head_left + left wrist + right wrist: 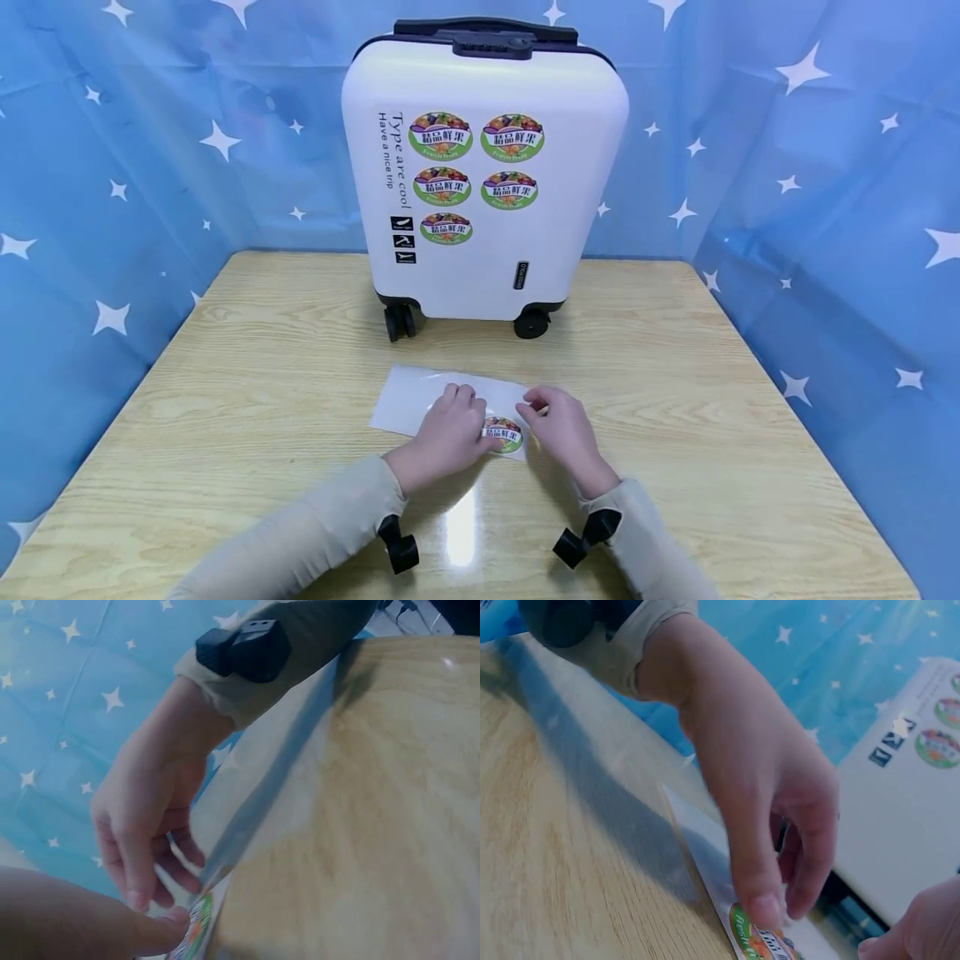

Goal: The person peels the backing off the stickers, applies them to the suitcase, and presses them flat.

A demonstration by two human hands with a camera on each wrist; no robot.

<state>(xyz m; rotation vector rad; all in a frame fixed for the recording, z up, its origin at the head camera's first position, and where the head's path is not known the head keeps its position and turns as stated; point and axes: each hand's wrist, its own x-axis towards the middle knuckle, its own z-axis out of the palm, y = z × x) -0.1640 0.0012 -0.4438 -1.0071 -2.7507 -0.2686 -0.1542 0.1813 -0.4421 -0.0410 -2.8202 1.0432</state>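
Note:
A white backing sheet (pixel 420 400) lies on the table in front of the suitcase. Near its right end is an oval fruit sticker (pixel 502 433) with a green lower border. My left hand (pixel 448 429) rests over the sheet, its thumb straight against the sticker's lower left part; in the right wrist view, this left hand (pixel 757 780) has its thumb tip at the sticker's edge. My right hand (pixel 558 425) hovers at the sheet's right edge, fingers loosely bent. From the left wrist view, the right hand (pixel 154 817) shows a gap between thumb and fingers, and nothing between them.
A white suitcase (pixel 570 183) stands upright on black wheels (pixel 531 323) at the back. Several matching oval stickers (pixel 441 136) are on its front in two columns. Blue star-patterned cloth (pixel 817 167) surrounds the wooden table (pixel 712 400).

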